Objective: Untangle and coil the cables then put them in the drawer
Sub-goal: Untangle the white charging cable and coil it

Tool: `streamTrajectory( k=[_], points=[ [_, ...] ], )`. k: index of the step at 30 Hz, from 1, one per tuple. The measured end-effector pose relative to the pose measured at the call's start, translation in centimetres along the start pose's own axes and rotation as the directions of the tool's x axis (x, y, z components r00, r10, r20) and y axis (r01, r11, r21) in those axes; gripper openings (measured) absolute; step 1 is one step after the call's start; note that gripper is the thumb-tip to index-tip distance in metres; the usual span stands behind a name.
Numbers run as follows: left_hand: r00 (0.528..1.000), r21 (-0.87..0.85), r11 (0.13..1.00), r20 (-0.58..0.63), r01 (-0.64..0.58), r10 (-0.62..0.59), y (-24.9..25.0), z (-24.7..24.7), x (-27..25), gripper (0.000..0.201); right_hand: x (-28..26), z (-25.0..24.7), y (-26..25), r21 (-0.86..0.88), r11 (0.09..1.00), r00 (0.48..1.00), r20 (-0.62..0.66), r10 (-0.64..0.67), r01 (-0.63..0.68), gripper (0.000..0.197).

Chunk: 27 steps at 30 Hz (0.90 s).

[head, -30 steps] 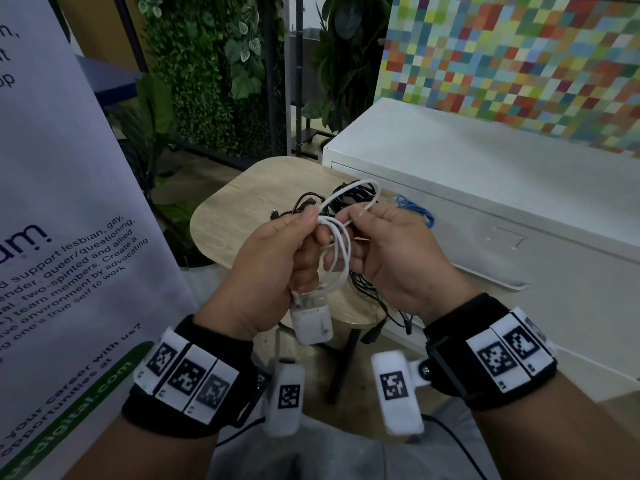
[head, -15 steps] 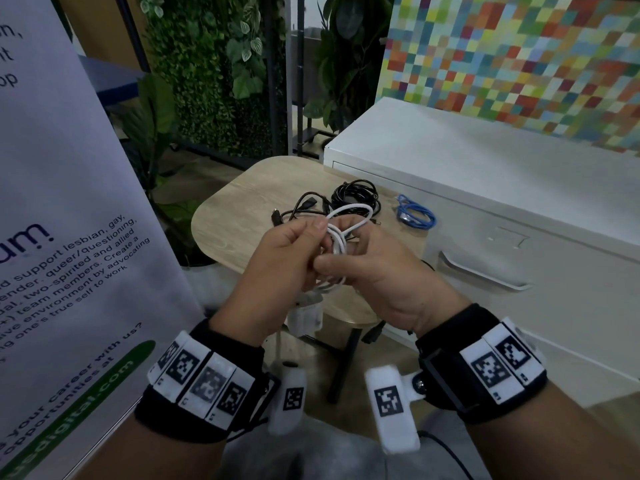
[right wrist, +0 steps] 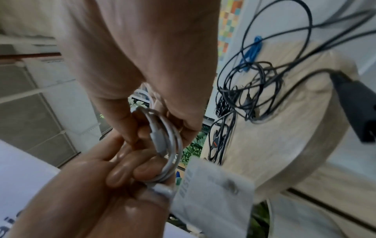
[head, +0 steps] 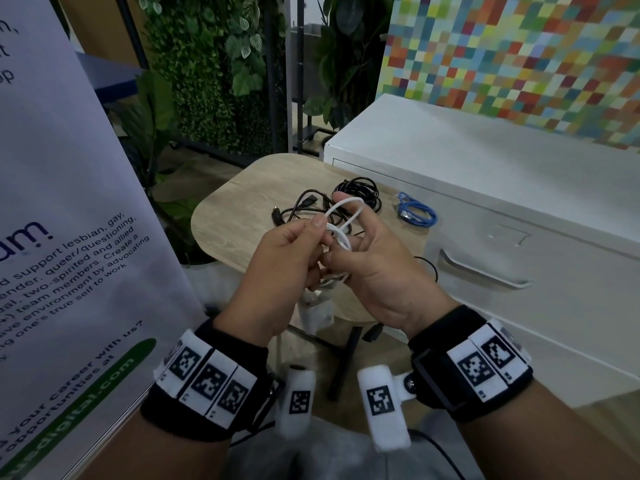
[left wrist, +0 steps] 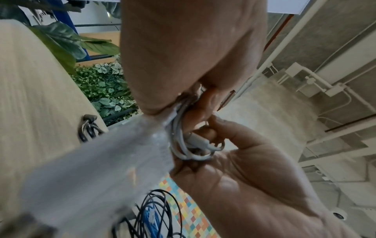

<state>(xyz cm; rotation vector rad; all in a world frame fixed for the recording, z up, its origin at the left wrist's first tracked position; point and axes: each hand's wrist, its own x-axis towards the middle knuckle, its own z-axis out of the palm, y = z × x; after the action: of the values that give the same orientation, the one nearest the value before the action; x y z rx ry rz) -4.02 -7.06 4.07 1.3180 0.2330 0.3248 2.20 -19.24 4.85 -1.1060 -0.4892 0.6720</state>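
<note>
Both hands hold a white cable wound into a small coil above the near edge of the wooden table. My left hand pinches the coil between thumb and fingers. My right hand has two fingers stretched through the top loop, and its thumb presses the strands. The cable's white charger block hangs below the hands. The wrist views show the same coil clamped between the two hands. A tangle of black cables and a blue cable lie on the table.
A white cabinet stands right of the table, its drawer shut, with a handle. A black plug hangs off the table's edge. A printed banner stands at the left, with plants behind.
The white cable's loop has been drawn smaller and tighter between the hands. My right fingers now reach through the loop. The charger block has swung closer under the hands.
</note>
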Motion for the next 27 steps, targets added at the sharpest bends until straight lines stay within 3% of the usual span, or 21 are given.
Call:
streamTrajectory(
  k=[2, 5, 7, 9, 11, 13, 16, 17, 19, 21, 24, 27],
  points=[
    [1.000, -0.007, 1.000, -0.004, 0.008, -0.008, 0.0, 0.0, -0.1, 0.037, 0.0, -0.3, 0.0, -0.018, 1.000, 1.000, 0.018, 0.000, 0.000, 0.071],
    [0.996, -0.069, 0.994, 0.030, 0.082, -0.080, 0.0, 0.1, -0.1, 0.037, 0.0, -0.7, -0.2, 0.123, 0.990, 0.993, 0.104, 0.063, -0.076, 0.063],
    [0.995, -0.096, 0.991, 0.037, 0.097, -0.094, 0.2, 0.0, 0.0, 0.036, 0.2, -0.9, -0.2, 0.145, 0.985, 0.993, 0.081, 0.087, -0.098, 0.057],
    [0.998, -0.069, 0.996, 0.007, 0.056, -0.056, 0.2, -0.2, 0.3, 0.034, 0.3, -1.1, -0.2, -0.111, 0.993, 0.999, -0.016, 0.030, -0.031, 0.051],
    [1.000, -0.016, 1.000, -0.022, 0.008, -0.008, -0.1, -0.5, 0.6, 0.035, 0.2, -1.2, -0.5, -0.515, 0.857, 0.992, -0.091, -0.084, 0.026, 0.048],
    [0.999, 0.011, 1.000, -0.030, -0.024, 0.024, -0.4, -0.8, 0.9, 0.036, 0.1, -1.3, -0.6, -0.711, 0.702, 0.977, -0.126, -0.172, 0.032, 0.054],
    [0.998, 0.020, 0.999, -0.030, -0.047, 0.048, -0.5, -1.0, 1.2, 0.035, 0.1, -1.7, -0.4, -0.761, 0.646, 0.923, -0.203, -0.328, 0.062, 0.070],
    [0.998, 0.027, 0.998, -0.030, -0.056, 0.056, -0.5, -1.0, 1.2, 0.035, 0.1, -1.8, -0.3, -0.779, 0.624, 0.896, -0.228, -0.382, 0.067, 0.068],
    [0.997, 0.040, 0.997, -0.034, -0.062, 0.064, -0.6, -1.1, 1.4, 0.035, 0.0, -2.0, -0.2, -0.824, 0.560, 0.871, -0.211, -0.443, 0.085, 0.043],
    [0.997, 0.041, 0.998, -0.058, -0.042, 0.044, -0.6, -1.3, 1.6, 0.034, -0.1, -2.2, -0.5, -0.843, 0.528, 0.891, -0.158, -0.425, 0.102, 0.020],
    [0.992, -0.004, 1.000, -0.129, -0.001, 0.001, -0.1, -1.9, 2.1, 0.033, -0.7, -2.9, -1.4, -0.810, 0.579, 0.943, -0.119, -0.312, 0.089, 0.012],
    [0.989, -0.100, 0.995, -0.144, 0.000, -0.015, 0.7, -2.7, 2.4, 0.033, -1.3, -4.4, -2.5, -0.790, 0.609, 0.956, -0.119, -0.267, 0.072, 0.009]
  ],
)
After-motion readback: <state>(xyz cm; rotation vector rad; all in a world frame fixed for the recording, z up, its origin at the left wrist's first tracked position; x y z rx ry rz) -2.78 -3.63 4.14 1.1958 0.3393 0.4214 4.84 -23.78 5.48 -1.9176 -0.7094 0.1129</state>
